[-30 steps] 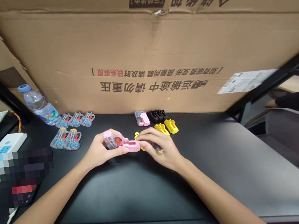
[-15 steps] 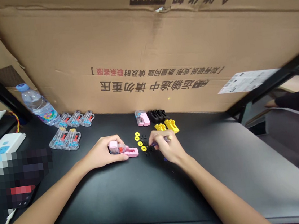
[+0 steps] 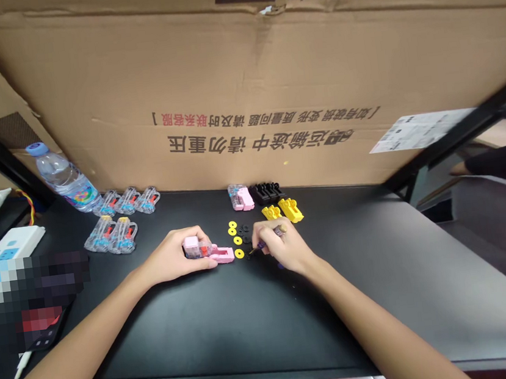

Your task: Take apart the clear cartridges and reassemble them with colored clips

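My left hand (image 3: 175, 255) is wrapped round a pink and clear plastic assembly (image 3: 221, 254) with a red bit inside; its pink end points right. In my right hand (image 3: 281, 247) is a slim dark purple pen-like tool (image 3: 281, 230) with gold-coloured ends. The tool's tip is down among small black rings (image 3: 247, 239), and I cannot tell whether it touches one. Beside them, between my hands, lie several flat yellow rings (image 3: 238, 240). A small blue-purple bit (image 3: 281, 266) shows under the right wrist.
Behind my right hand are yellow parts (image 3: 291, 210), black parts (image 3: 268, 192) and another pink and clear piece (image 3: 241, 197). Several clear assemblies (image 3: 123, 236) stand left, near a water bottle (image 3: 67, 178). A power strip (image 3: 2, 269) and a phone (image 3: 44, 329) lie far left. Cardboard (image 3: 220, 70) walls the back.
The tool's tip has moved slightly down and left, and the nearest yellow ring sits a little further left. My left hand keeps its hold on the pink and clear assembly.
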`<act>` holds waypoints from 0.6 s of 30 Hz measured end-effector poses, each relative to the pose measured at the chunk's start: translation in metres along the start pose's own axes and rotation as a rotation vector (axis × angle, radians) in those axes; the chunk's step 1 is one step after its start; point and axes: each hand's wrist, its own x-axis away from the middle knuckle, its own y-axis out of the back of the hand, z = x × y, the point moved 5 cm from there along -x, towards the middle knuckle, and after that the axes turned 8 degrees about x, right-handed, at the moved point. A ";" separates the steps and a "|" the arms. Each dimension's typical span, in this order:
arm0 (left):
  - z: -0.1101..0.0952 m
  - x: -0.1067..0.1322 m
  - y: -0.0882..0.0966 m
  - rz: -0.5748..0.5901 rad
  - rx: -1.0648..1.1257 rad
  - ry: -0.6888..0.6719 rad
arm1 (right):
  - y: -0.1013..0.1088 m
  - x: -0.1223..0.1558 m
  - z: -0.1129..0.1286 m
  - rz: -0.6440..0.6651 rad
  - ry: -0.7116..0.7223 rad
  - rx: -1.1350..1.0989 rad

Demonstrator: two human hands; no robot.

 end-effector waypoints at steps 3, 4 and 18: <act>0.000 0.000 0.001 -0.006 -0.003 -0.001 | 0.004 -0.001 -0.001 -0.064 0.034 0.056; 0.000 0.000 0.001 -0.006 -0.005 0.000 | 0.005 -0.001 -0.001 -0.086 0.038 0.057; 0.001 0.001 0.001 0.007 -0.008 -0.014 | -0.005 0.002 0.003 -0.058 0.064 -0.010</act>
